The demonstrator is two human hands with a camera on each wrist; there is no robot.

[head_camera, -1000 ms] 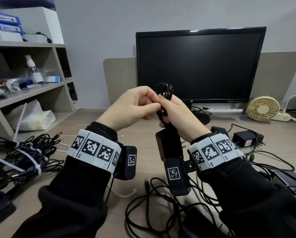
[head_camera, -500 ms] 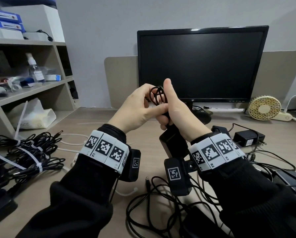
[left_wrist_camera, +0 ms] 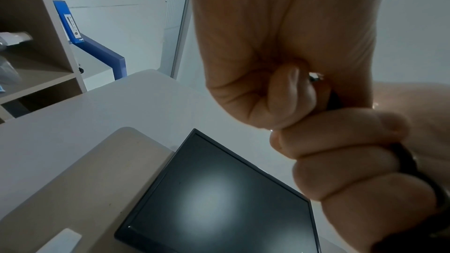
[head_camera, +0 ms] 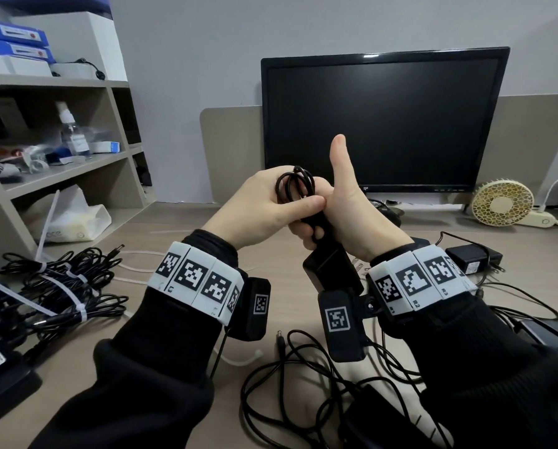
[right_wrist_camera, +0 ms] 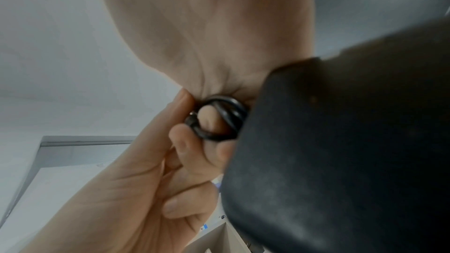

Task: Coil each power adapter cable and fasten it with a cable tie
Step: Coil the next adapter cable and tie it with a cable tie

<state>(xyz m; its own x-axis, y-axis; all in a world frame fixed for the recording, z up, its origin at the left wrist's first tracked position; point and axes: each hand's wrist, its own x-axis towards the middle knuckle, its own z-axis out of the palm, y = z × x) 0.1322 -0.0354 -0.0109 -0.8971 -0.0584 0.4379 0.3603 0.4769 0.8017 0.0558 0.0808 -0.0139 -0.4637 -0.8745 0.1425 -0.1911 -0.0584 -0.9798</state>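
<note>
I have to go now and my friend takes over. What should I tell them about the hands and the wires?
Left hand: pinches the coiled cable at its upper loops.
Right hand: fingers curled round the same coil, thumb sticking up; the black adapter hangs below it.
Done: this cable is coiled; a pile of tied bundles lies on the desk at left.
Left: no tie on this coil yet. A loose white cable tie lies on the desk below the hands. Loose cables still need coiling.
</note>
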